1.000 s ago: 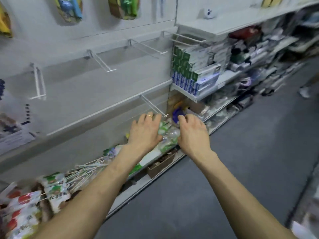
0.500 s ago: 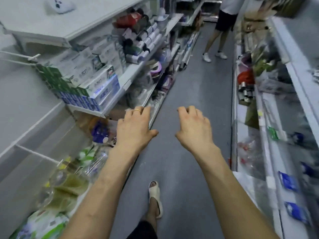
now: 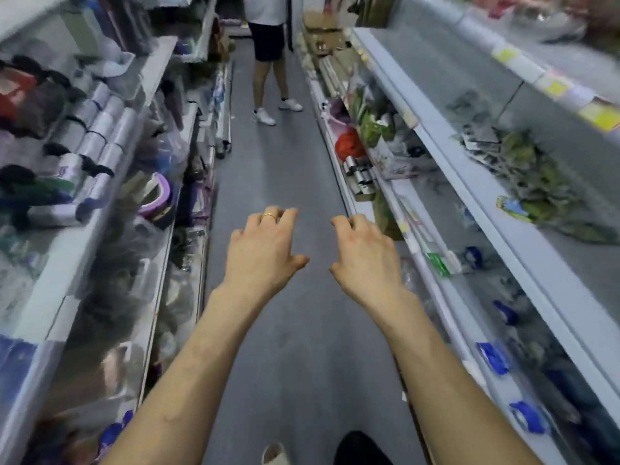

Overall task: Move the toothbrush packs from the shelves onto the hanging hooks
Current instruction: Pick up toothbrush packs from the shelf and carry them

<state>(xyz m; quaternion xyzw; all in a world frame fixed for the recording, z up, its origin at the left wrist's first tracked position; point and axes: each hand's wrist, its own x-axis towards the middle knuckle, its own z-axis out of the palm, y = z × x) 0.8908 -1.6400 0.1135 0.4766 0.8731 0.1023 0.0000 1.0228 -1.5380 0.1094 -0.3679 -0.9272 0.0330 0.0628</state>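
1. The left hand [image 3: 265, 253] and the right hand [image 3: 365, 260] are stretched forward side by side above the aisle floor [image 3: 285, 347]. They touch nothing.
2. The grip of each hand is apart: the fingers hang loosely curled and no pack is between them.
3. No toothbrush pack is in either hand. On the low shelf [image 3: 464, 325] at the right lies a long narrow pack [image 3: 437, 263] with a green end, and blue packs [image 3: 493, 357] lie nearer to the camera. The picture is too blurred to tell if these are toothbrushes.
4. No hanging hooks are in view.
5. I judge that such a pack is light: a thin card back with a clear plastic blister. It is stiff along its length, but the card bends easily and the plastic is a little slippery.
6. The best place to hold it is probably the flat card edge below the hanging hole, pinched between thumb and forefinger, so that the hole stays free for the hook.
7. Several packs in one hand may slide over each other, so a firm pinch is needed.
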